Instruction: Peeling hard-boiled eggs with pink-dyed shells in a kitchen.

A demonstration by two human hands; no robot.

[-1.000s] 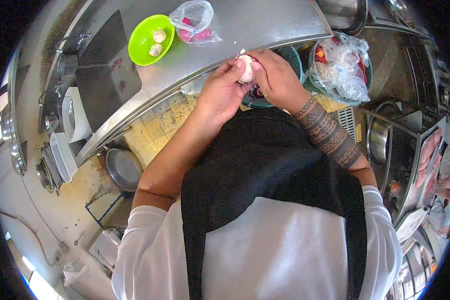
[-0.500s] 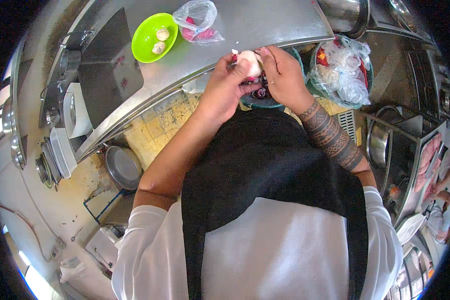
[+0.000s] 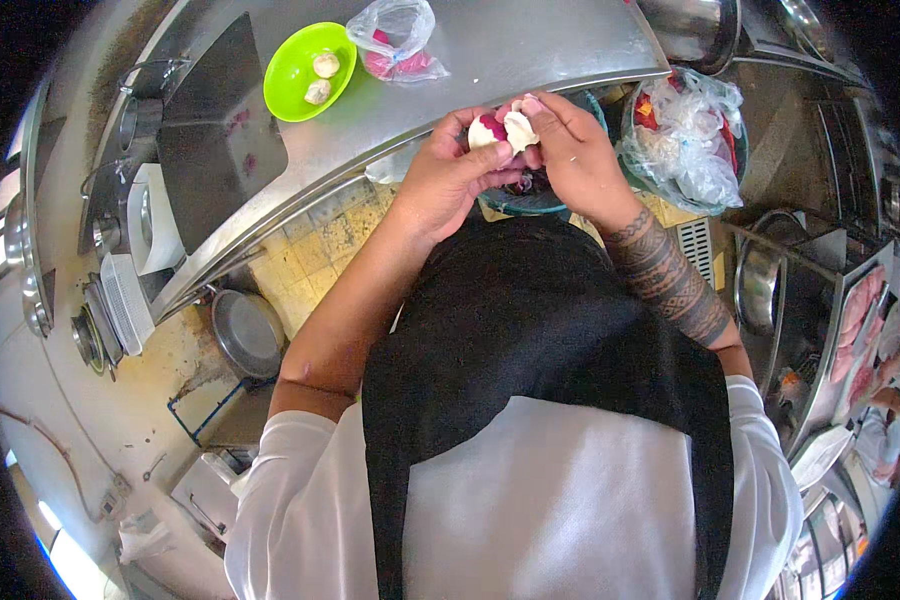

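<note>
My left hand [image 3: 445, 175] is closed around a round white piece of produce with a magenta skin patch [image 3: 486, 131]; its exact kind is unclear. Beside it, the fingers of my right hand [image 3: 575, 150] pinch a torn, pale peel piece [image 3: 518, 132], close against the round piece. Both hands are just off the steel counter's front edge, above a teal bin [image 3: 535, 206] with dark purplish scraps, partly hidden by the hands. On the counter a lime-green bowl [image 3: 288, 85] holds two whitish round pieces [image 3: 321, 79]. Next to it sits a clear plastic bag [image 3: 398, 42] with magenta pieces inside.
The steel counter [image 3: 530, 45] runs across the front. To the right of the teal bin stands a second bin [image 3: 682, 140] heaped with plastic bags. A large pot [image 3: 690, 35] is at the far right, and a grey pan [image 3: 247, 333] lies low at the left.
My left hand has turned the round piece, and its magenta patch now faces up. My right hand has drawn slightly toward me, with the torn pale piece now plainly visible in its fingers.
</note>
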